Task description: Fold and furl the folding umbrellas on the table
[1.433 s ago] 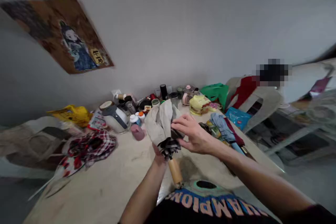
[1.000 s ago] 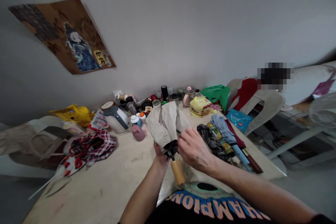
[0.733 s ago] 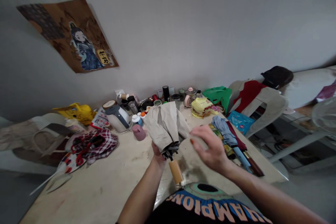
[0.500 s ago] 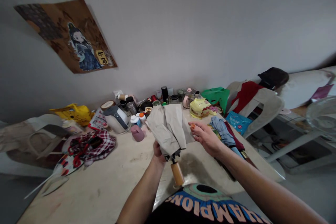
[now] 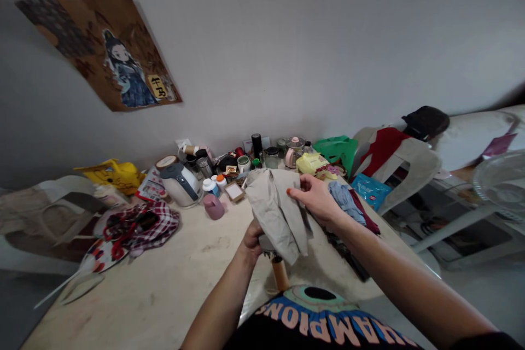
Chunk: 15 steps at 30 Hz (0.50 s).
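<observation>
Beige umbrella (image 5: 275,209) held above the tabletop (image 5: 184,270), wooden handle (image 5: 280,275) pointed down toward the wearer's shirt (image 5: 324,317). Canopy drawn in around the shaft, but panels left loose and uneven; no wrap or fastened strap seen, so folding judged partly done, with slack fabric left ungathered. Umbrella gripped low on its left side by the left hand (image 5: 251,238). Canopy's upper right edge touched by the right hand (image 5: 319,198), thumb laid on the cloth, fingers partly curled; whether fabric is pinched cannot be told. Left fingertips hidden behind the canopy; shaft and most rib ends covered by cloth. Blue folded cloth item (image 5: 345,201) to the right partly cut off from view by the right forearm (image 5: 381,254); any strap not made out.
</observation>
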Tool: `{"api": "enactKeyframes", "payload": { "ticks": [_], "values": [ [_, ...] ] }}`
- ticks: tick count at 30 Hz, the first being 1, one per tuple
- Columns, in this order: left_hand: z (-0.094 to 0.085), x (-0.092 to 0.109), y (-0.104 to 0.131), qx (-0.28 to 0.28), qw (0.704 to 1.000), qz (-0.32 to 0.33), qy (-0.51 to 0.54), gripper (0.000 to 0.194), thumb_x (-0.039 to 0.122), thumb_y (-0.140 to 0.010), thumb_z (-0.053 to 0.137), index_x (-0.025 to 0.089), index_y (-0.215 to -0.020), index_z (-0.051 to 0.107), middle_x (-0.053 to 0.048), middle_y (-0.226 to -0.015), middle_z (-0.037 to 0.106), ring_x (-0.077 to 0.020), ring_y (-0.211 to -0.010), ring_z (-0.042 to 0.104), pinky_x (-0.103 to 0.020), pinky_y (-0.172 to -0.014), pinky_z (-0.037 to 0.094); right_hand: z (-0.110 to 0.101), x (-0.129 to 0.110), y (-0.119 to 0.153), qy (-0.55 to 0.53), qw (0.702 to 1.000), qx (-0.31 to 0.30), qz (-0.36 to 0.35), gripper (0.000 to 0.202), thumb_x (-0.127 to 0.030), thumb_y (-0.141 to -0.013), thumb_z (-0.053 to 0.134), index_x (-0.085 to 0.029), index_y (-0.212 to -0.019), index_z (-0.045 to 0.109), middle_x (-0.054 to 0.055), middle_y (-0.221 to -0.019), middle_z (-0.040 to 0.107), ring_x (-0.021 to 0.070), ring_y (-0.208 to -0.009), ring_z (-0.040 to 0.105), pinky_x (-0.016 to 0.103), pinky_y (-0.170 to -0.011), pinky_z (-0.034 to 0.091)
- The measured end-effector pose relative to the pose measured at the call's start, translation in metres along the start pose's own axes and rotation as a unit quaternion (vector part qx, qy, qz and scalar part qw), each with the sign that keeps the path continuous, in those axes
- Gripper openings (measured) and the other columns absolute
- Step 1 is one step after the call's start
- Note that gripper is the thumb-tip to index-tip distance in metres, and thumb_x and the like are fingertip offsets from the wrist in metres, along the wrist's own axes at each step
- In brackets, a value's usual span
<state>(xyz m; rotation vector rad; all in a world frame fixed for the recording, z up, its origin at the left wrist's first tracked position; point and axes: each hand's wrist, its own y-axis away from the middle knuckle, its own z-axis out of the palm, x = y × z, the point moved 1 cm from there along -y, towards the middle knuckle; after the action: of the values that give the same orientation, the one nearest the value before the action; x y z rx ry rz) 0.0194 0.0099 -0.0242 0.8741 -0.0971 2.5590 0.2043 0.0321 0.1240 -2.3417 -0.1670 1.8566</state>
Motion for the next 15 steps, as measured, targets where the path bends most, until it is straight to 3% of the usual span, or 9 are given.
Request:
{"api": "enactKeyframes", "payload": {
  "ticks": [3,7,10,11,13,15],
  "values": [
    [0.020,0.003,0.003,0.020,0.999,0.030,-0.028,0.039,0.014,-0.046,0.083,0.014,-0.084,0.071,-0.004,-0.076,0.074,-0.0222,-0.069,0.069,-0.034,-0.074,0.054,-0.002,0.008,-0.006,0.072,0.995,0.040,-0.056,0.007,-0.025,-0.066,0.054,-0.019,-0.065,0.049,-0.003,-0.060,0.049,0.0122,-0.057,0.045,0.025,-0.055,0.036],
    [0.051,0.011,0.006,0.054,0.991,0.062,-0.103,0.049,0.019,-0.050,0.082,0.013,-0.097,0.070,-0.007,-0.086,0.074,-0.0230,-0.073,0.068,-0.033,-0.069,0.054,-0.003,0.015,-0.006,0.095,0.987,0.087,-0.100,0.016,-0.030,-0.079,0.048,-0.019,-0.090,0.052,0.001,-0.073,0.057,0.0161,-0.066,0.054,0.029,-0.065,0.043],
    [0.065,0.016,0.006,0.087,0.984,0.072,-0.139,0.051,0.021,-0.050,0.082,0.012,-0.098,0.069,-0.007,-0.087,0.074,-0.0219,-0.073,0.067,-0.032,-0.067,0.054,0.000,0.016,0.003,0.076,0.993,0.024,-0.090,0.048,-0.040,-0.084,0.050,-0.016,-0.125,0.044,0.011,-0.105,0.063,0.0229,-0.091,0.060,0.038,-0.082,0.048],
    [0.067,0.017,0.006,0.098,0.982,0.074,-0.146,0.050,0.021,-0.049,0.083,0.012,-0.097,0.069,-0.007,-0.085,0.074,-0.0210,-0.071,0.066,-0.031,-0.066,0.053,0.002,0.016,0.007,0.077,0.993,-0.010,-0.092,0.064,-0.044,-0.081,0.054,-0.015,-0.136,0.035,0.016,-0.123,0.057,0.0262,-0.106,0.058,0.042,-0.090,0.046],
    [0.068,0.017,0.006,0.113,0.979,0.074,-0.155,0.047,0.022,-0.049,0.083,0.011,-0.093,0.069,-0.006,-0.080,0.073,-0.0189,-0.067,0.065,-0.029,-0.064,0.052,0.004,0.018,0.013,0.098,0.987,-0.055,-0.111,0.096,-0.045,-0.070,0.068,-0.014,-0.148,0.019,0.020,-0.150,0.032,0.0315,-0.132,0.040,0.049,-0.107,0.035],
    [0.068,0.018,0.007,0.114,0.978,0.069,-0.162,0.045,0.023,-0.049,0.082,0.011,-0.090,0.068,-0.005,-0.076,0.071,-0.0174,-0.064,0.063,-0.028,-0.061,0.051,0.004,0.021,0.015,0.105,0.987,-0.036,-0.115,0.109,-0.038,-0.061,0.074,-0.013,-0.150,0.017,0.020,-0.155,0.021,0.0323,-0.139,0.029,0.049,-0.113,0.026]
  ]
}}
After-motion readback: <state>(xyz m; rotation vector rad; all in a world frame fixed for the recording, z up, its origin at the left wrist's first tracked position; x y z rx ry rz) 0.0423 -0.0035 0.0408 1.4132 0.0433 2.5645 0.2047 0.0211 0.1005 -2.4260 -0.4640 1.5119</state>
